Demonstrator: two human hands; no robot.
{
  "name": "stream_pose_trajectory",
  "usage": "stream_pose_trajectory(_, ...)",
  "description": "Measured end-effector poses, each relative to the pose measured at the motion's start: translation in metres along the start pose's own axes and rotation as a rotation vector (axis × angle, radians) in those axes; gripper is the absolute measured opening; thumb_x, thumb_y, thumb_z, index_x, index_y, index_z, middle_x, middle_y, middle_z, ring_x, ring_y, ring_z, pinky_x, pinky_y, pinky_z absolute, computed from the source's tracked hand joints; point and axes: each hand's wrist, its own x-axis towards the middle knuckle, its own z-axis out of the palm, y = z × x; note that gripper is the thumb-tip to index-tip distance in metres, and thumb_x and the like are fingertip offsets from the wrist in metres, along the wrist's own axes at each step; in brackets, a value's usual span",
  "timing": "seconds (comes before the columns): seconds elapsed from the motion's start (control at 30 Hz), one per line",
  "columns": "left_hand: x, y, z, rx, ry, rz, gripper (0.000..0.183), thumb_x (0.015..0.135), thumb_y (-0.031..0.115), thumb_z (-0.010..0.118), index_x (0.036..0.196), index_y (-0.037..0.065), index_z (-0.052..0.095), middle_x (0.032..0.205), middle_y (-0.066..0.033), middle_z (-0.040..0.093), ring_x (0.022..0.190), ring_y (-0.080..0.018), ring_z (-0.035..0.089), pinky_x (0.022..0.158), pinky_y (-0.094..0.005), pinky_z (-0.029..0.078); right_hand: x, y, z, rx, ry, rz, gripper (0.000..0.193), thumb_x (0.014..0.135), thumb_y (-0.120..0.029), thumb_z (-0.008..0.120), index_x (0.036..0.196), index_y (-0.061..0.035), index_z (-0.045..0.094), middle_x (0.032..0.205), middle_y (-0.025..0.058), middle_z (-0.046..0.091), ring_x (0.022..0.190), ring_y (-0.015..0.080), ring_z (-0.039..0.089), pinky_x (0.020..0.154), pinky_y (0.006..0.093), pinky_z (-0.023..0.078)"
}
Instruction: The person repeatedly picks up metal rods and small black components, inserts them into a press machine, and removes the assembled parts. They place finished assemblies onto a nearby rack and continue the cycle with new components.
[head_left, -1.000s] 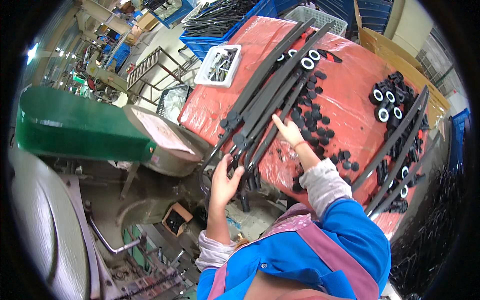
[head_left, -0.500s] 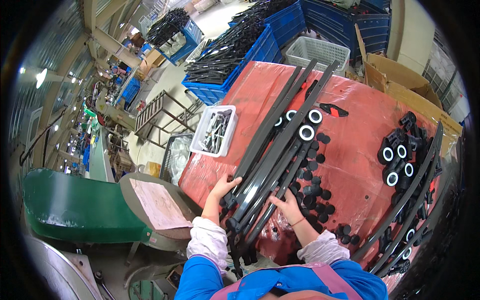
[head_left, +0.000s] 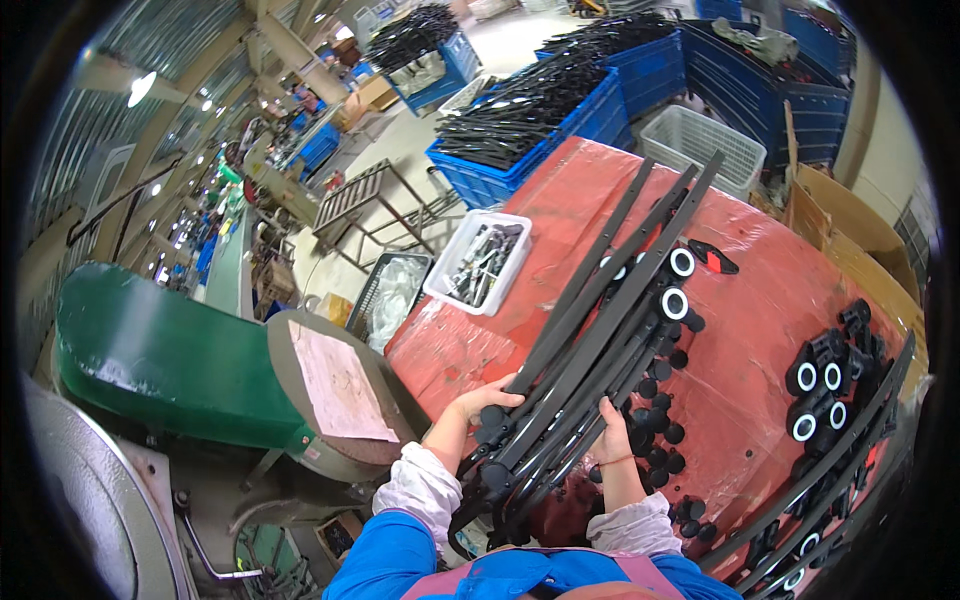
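Observation:
A bundle of long black bars (head_left: pixel 575 375) slants across the red-covered table (head_left: pixel 750 350), its near ends close to my body. My left hand (head_left: pixel 485 402) grips its left side, thumb on top and the other fingers mostly hidden. My right hand (head_left: pixel 613 437) closes on its right side with the thumb up; its fingers are largely out of sight behind the bars. Round black caps (head_left: pixel 657 425) lie scattered right of the bundle. White-ringed black wheels (head_left: pixel 674 303) sit against its far right side, near a black-and-red flat piece (head_left: pixel 713 258).
A white plastic box (head_left: pixel 462 301) of small metal parts stands left of the bars. More ringed wheels (head_left: pixel 830 378) and curved bars (head_left: pixel 825 445) lie at the right. Blue crates (head_left: pixel 600 118), a white basket (head_left: pixel 735 165) and a cardboard box (head_left: pixel 880 265) stand beyond. A green machine (head_left: pixel 170 365) is left.
The whole view has shifted, so the table sits farther right and lower. My right hand has turned more upright against the bars' side. Both hands stay at the bundle.

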Motion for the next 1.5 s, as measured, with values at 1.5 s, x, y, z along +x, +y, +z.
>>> stream_pose_trajectory(1.5,-0.276,-0.124,0.492,0.945,-0.874,0.164,0.093,0.067,0.005,0.080,0.148,-0.002,0.036,0.142,-0.0108,0.050,0.131,-0.0226,0.047,0.112,-0.0337,0.031,-0.612,0.039,0.081,0.039,0.172,-1.371,0.070,0.081,-0.011,0.067,0.142,-0.0047,0.034,0.117,0.0086,0.056,0.105,0.0184,0.057,0.093,0.0351,0.046)
